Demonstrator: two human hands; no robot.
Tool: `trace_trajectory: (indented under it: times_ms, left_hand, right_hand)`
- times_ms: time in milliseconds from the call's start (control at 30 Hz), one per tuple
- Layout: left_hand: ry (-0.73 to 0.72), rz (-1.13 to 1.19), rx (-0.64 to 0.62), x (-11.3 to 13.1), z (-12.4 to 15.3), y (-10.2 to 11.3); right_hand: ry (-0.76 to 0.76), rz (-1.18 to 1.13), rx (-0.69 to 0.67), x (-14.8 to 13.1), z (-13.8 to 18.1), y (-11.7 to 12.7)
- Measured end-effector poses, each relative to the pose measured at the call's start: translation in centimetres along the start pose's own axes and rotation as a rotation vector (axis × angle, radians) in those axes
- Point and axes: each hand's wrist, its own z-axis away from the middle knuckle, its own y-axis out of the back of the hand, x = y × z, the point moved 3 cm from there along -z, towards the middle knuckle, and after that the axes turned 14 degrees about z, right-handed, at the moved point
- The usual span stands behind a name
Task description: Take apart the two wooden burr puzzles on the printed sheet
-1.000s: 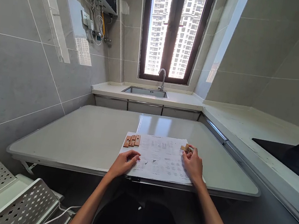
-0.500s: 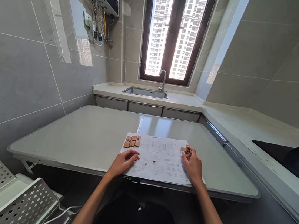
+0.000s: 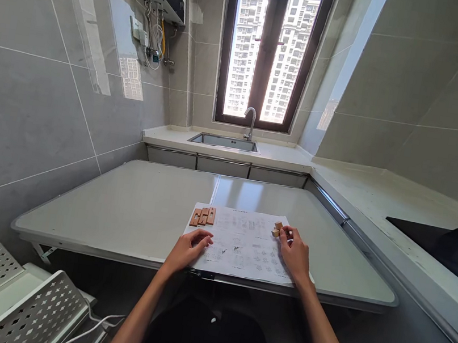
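1. Before us stretches the white table (image 3: 111, 208).
2. Near its front edge, we see a printed sheet (image 3: 240, 239).
3. Our left hand (image 3: 186, 249) is by the sheet's left side, fingers loosely bent and slightly spread.
4. Our right hand (image 3: 294, 256) is at its right side.
5. Three brown wooden pieces (image 3: 203, 220) lie close together at its upper left.
6. Our right fingers pinch a tan wooden piece (image 3: 278, 225), partly hidden, at its upper right.
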Motion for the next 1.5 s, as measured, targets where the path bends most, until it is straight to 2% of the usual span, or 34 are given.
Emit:
trace_trajectory:
  times_ms: [267, 467, 667, 833, 1000, 1133, 1333, 1500]
  left_hand:
    - [0.002, -0.034, -0.006, -0.1, 0.0, -0.2]
    - [-0.015, -0.093, -0.024, 0.0, -0.3, -0.4]
    - [-0.116, -0.146, -0.081, 0.5, -0.6, -2.6]
    - [-0.140, -0.106, -0.114, 0.7, -0.7, -4.5]
    - [-0.134, -0.052, -0.117, 1.3, -0.8, -5.3]
    - [-0.109, -0.033, -0.071, 1.4, -0.6, -5.1]
    - [-0.108, 0.068, -0.063, 1.2, -0.3, -4.3]
    - [-0.097, 0.074, -0.100, 1.8, -0.2, -4.0]
  right_hand:
    - [0.129, -0.248, -0.141, -3.4, 1.3, 0.3]
    - [0.115, -0.536, -0.270, -6.4, 2.9, -0.8]
    - [0.018, -0.815, -0.446, -9.3, 4.2, -2.4]
    - [-0.032, -0.970, -0.604, -10.1, 4.3, -3.2]
    - [0.006, -1.019, -0.720, -10.3, 4.7, -3.0]
    - [0.132, -0.955, -0.782, -10.6, 5.1, -2.6]
    - [0.291, -0.832, -0.841, -11.1, 5.4, -1.5]
    - [0.300, -0.824, -0.838, -11.2, 5.4, -1.0]
